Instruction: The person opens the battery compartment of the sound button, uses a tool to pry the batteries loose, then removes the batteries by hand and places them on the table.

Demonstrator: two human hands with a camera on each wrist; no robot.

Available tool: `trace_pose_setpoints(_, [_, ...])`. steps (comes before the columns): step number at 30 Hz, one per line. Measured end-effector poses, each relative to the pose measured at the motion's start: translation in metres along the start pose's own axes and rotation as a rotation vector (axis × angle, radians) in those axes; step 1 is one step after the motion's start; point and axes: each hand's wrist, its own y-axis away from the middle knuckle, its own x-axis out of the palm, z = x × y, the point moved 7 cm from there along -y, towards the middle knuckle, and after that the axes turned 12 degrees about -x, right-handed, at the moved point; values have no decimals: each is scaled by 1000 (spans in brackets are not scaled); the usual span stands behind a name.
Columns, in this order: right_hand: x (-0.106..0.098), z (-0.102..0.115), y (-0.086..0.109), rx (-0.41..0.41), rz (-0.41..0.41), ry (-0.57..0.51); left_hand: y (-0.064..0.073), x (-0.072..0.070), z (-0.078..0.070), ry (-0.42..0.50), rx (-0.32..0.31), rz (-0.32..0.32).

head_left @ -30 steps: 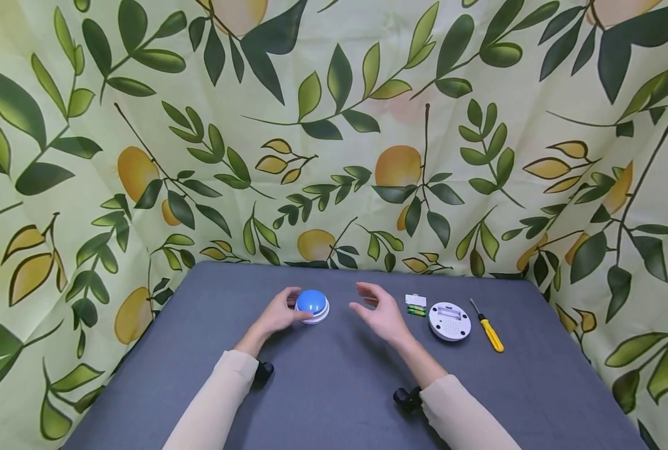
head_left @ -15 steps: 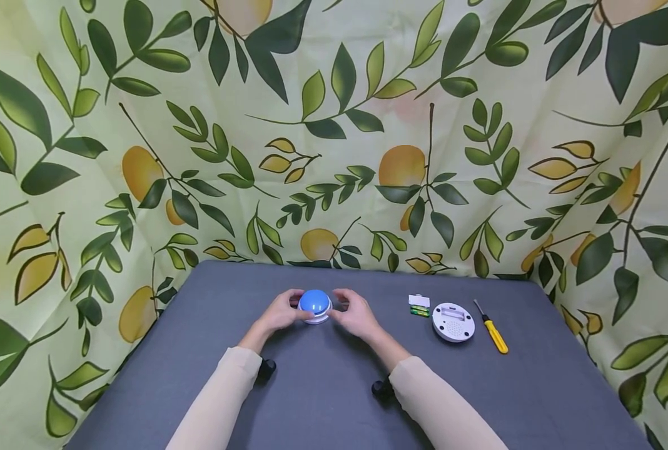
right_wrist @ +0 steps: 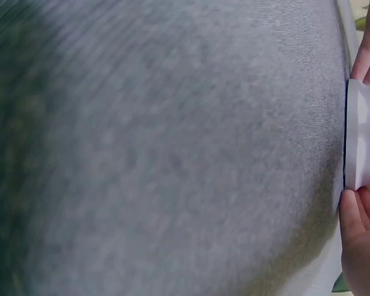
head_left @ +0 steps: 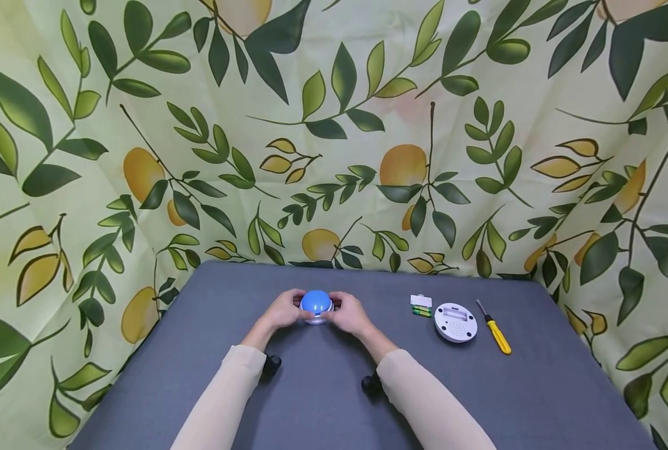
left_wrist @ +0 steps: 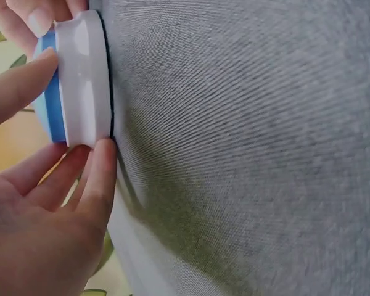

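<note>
A push button (head_left: 316,304) with a blue dome and a white round base sits dome up on the grey table, between both hands. My left hand (head_left: 281,309) grips its left side. In the left wrist view the left thumb (left_wrist: 18,87) lies against the blue dome's edge while the other fingers reach the white base (left_wrist: 84,80). From the opposite side my right hand (head_left: 349,312) holds the base; its fingertips show at the lower rim in the right wrist view. The far fingers of both hands are partly hidden behind the button.
To the right on the table (head_left: 323,394) lie a white battery cover (head_left: 421,300), green batteries (head_left: 421,310) and a white round device (head_left: 455,322) with its battery compartment facing up. Beyond them is a yellow-handled screwdriver (head_left: 499,337). A leaf-patterned cloth (head_left: 334,156) hangs behind and at the sides.
My right hand has come left from beside the button to grip its right side. My left hand keeps its hold. The view has shifted slightly.
</note>
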Motion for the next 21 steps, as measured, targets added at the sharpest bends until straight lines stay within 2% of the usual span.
trace_pose_setpoints(9, [-1, 1, 1, 28, -24, 11, 3, 2, 0, -3, 2, -32])
trace_pose_setpoints(16, [-8, 0, 6, 35, -47, -24, 9, 0, -8, -8, 70, -33])
trace_pose_setpoints(21, [-14, 5, 13, 5, -54, -48, 18, 0, -12, -4, 101, -41])
